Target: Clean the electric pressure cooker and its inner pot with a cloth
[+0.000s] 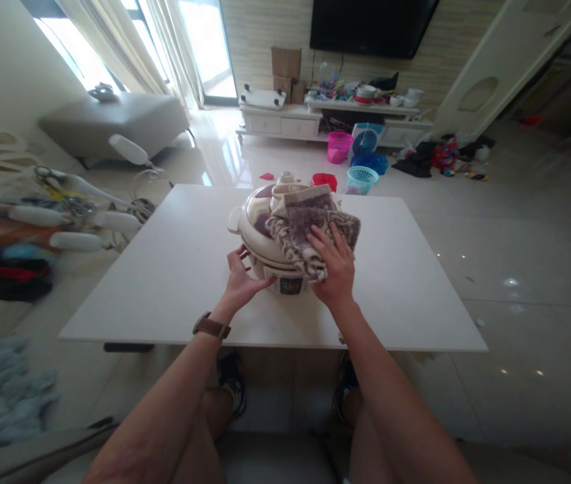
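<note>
A cream rice cooker stands on a white table. A folded brown patterned towel lies over its lid. My right hand presses flat on the towel at the cooker's front right, fingers spread. My left hand, with a brown watch strap on the wrist, cups the cooker's front left side beside the control panel, fingers curled against the body.
My knees and shoes show under the table's near edge. A rack with hangers and colourful items stands to the left. A grey bench, TV stand, pink basket and blue basket lie beyond on the glossy floor.
</note>
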Motion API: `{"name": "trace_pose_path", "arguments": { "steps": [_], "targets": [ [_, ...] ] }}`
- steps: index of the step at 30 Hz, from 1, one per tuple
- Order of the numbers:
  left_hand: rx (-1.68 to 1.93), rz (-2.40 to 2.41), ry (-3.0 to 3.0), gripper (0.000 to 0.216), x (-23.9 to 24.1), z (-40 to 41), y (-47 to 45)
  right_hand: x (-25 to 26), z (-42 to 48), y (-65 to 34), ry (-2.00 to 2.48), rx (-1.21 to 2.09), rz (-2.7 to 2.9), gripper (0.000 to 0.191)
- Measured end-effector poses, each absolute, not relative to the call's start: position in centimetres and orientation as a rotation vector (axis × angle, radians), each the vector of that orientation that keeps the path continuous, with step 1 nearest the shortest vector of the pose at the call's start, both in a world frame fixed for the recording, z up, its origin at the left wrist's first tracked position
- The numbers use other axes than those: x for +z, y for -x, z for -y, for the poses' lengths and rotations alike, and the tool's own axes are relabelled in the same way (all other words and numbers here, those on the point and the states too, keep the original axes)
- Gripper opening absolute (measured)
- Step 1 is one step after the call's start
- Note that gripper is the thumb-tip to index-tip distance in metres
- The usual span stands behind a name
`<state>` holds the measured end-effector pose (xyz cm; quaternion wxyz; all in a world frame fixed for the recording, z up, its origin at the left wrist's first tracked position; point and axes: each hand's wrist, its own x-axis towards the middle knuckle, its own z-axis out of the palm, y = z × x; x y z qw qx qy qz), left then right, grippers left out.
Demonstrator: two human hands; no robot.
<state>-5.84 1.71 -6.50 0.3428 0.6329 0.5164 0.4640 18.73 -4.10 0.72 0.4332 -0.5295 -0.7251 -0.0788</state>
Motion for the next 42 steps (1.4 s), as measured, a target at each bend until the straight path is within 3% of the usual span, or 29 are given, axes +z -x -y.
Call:
{"name": "trace_pose_path", "arguments": {
  "steps": [6, 16, 23, 29, 42],
  "targets": [
    [1.228, -1.332, -1.616, 0.11, -6.6, -1.6, 5.4, -1.1, 1.8, -20.5, 1.35, -0.067, 1.378, 0.06],
    [1.227, -1.338, -1.6, 0.113, -6.3, -1.6, 5.4, -0.5, 4.8, -17.6, 1.318, -0.123, 1.849, 0.054],
    [1.221, -1.329, -1.56, 0.111, -6.2, -1.7, 5.4, -4.6, 2.7, -20.5, 1.356, 0.18, 1.015, 0.053],
    [1.221, -1.347, -1.553, 0.11, -6.0, -1.6, 5.4, -9.5, 6.7, -15.1, 1.367, 0.292, 0.89, 0.058],
    [1.288, -1.336, -1.427, 0.108, -5.7, -2.4, 5.3, -7.6, 3.7, -17.6, 1.461, 0.522, 0.523, 0.065]
  ]
}}
